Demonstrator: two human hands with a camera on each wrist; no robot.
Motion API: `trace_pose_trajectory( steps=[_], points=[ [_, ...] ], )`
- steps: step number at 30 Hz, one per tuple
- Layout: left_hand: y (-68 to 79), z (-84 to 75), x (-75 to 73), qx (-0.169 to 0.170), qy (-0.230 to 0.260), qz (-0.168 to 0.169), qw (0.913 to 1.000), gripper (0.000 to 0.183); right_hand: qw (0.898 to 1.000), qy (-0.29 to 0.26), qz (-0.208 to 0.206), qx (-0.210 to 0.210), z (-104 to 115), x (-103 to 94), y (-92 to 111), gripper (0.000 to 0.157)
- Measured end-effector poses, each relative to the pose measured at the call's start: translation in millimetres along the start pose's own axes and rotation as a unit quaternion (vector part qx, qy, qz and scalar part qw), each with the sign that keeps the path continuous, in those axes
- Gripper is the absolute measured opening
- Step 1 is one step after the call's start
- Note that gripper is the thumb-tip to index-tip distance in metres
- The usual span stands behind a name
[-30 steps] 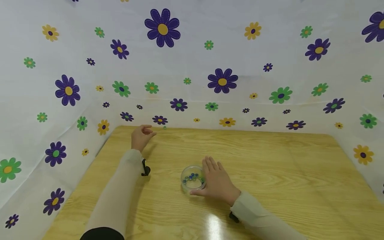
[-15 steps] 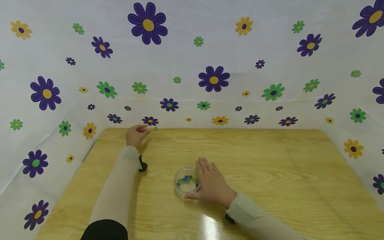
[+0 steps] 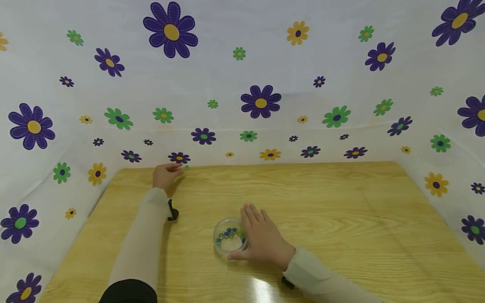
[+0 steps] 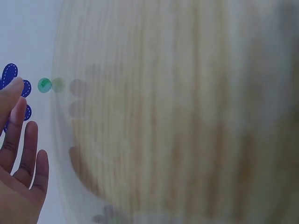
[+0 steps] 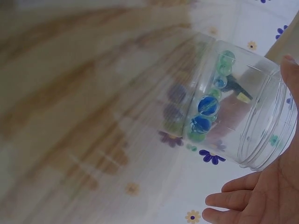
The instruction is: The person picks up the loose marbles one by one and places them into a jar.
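At the far left of the table lies a small green marble (image 4: 44, 85), close to the back edge. My left hand (image 3: 165, 175) is just left of it, with thumb and index tips close together and the other fingers loosely bent. In the left wrist view a gap separates the fingertips from the marble. A clear, round plastic jar (image 5: 259, 105) stands upright near the middle, holding several blue and green marbles (image 5: 208, 106) at its bottom. Against the jar's right side rests my right hand (image 3: 265, 240), fingers straight and thumb spread along the near side.
The wood-grain table (image 3: 326, 210) spreads out to the right of the jar. White cloth (image 3: 212, 71) with purple, green and yellow flowers walls off the back and both sides. Each wrist carries a small black camera mount (image 3: 172, 211).
My left hand has edged closer to the green marble, and its thumb and index tips have come nearer each other. The head view has turned right. My right hand stays at the jar.
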State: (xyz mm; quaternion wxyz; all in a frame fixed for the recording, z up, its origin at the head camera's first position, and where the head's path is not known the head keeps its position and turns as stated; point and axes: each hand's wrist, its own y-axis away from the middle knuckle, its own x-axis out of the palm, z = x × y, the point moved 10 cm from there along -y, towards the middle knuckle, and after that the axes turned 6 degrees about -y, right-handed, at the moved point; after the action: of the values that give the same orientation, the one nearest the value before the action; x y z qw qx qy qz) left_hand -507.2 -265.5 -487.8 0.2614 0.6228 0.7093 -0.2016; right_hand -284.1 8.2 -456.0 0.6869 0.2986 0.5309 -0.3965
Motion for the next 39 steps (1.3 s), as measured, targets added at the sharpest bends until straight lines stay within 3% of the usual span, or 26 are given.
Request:
trace_pose_trajectory(
  steps=[11, 16, 33, 39],
  points=[
    [-12.7, -7.2, 9.2, 0.037, -0.052, 0.006, 0.998, 0.033, 1.0, 0.015, 0.015, -0.005, -0.7, 0.2, 1.4, 0.118],
    [-11.1, -12.8, 10.5, 0.033, -0.058, 0.021, 0.9975, 0.033, 1.0, 0.021, 0.014, -0.01, 0.5, -0.7, 2.0, 0.117],
    [-19.2, -4.1, 20.7, 0.002, -0.073, 0.049, 0.9961, 0.032, 0.999, 0.031, 0.016, -0.013, 1.3, -0.4, 4.0, 0.115],
    [-27.5, -4.3, 22.9, 0.024, -0.095, 0.039, 0.9944, 0.028, 0.999, 0.037, 0.011, -0.013, 1.2, -1.4, 3.6, 0.116]
  ],
)
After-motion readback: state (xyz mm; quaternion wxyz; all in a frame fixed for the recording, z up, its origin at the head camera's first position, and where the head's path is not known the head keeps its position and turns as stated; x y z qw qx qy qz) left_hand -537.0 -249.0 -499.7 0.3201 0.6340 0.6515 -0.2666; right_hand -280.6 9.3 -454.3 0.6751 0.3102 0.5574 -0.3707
